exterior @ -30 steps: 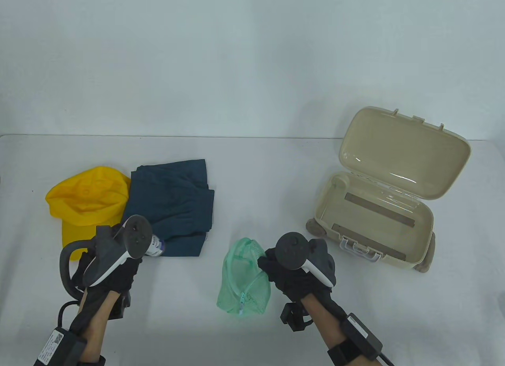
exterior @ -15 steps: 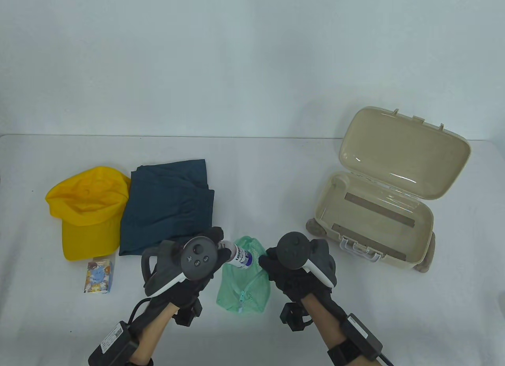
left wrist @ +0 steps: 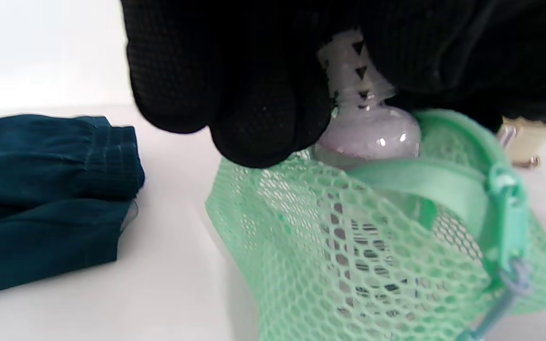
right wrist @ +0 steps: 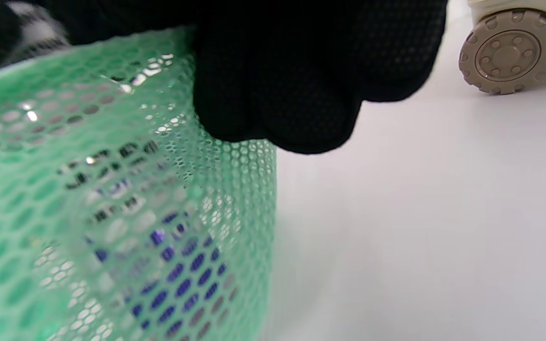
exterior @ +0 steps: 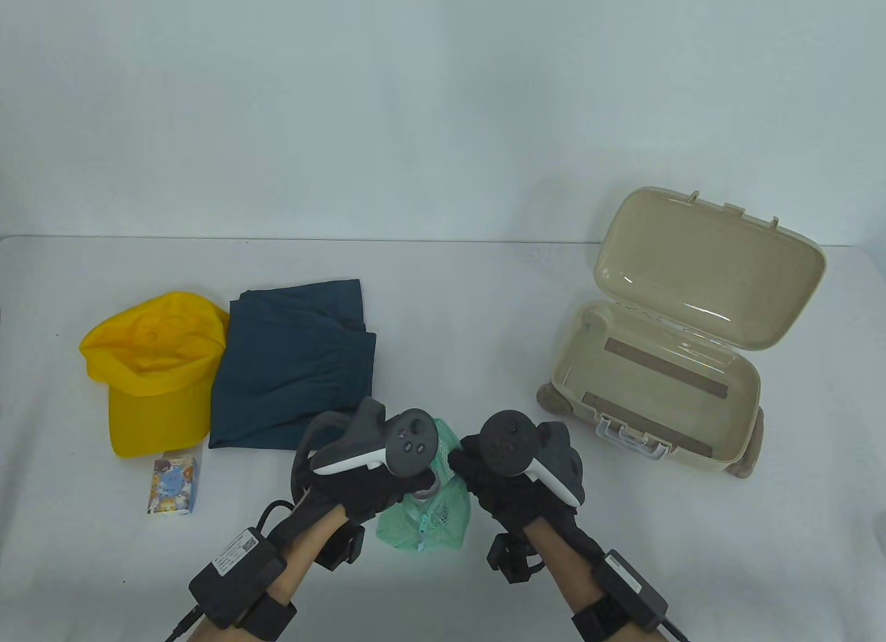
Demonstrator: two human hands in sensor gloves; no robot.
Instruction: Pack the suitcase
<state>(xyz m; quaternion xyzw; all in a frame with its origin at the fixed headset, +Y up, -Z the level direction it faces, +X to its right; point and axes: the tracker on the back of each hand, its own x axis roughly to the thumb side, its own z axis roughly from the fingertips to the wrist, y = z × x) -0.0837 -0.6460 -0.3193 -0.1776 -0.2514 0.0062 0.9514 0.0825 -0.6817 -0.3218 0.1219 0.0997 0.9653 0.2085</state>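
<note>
A green mesh pouch (exterior: 429, 517) stands at the table's front centre. My left hand (exterior: 374, 483) holds a small clear bottle (left wrist: 365, 132) by its cap, its body partly inside the pouch's open top (left wrist: 396, 265). My right hand (exterior: 498, 483) grips the pouch's right rim (right wrist: 112, 156) and holds it open; the bottle's blue label shows through the mesh there. The beige suitcase (exterior: 609, 331) stands open at the right, its tray bare.
A yellow cap (exterior: 152, 365) and folded dark teal clothing (exterior: 297, 365) lie at the left, with the clothing also in the left wrist view (left wrist: 40, 199). A small printed packet (exterior: 173, 486) lies in front of the cap. A suitcase wheel (right wrist: 510, 49) is near my right hand.
My left hand carried the bottle from beside the clothing rightward to the pouch and lowered it into the opening. My right hand stayed on the pouch rim.
</note>
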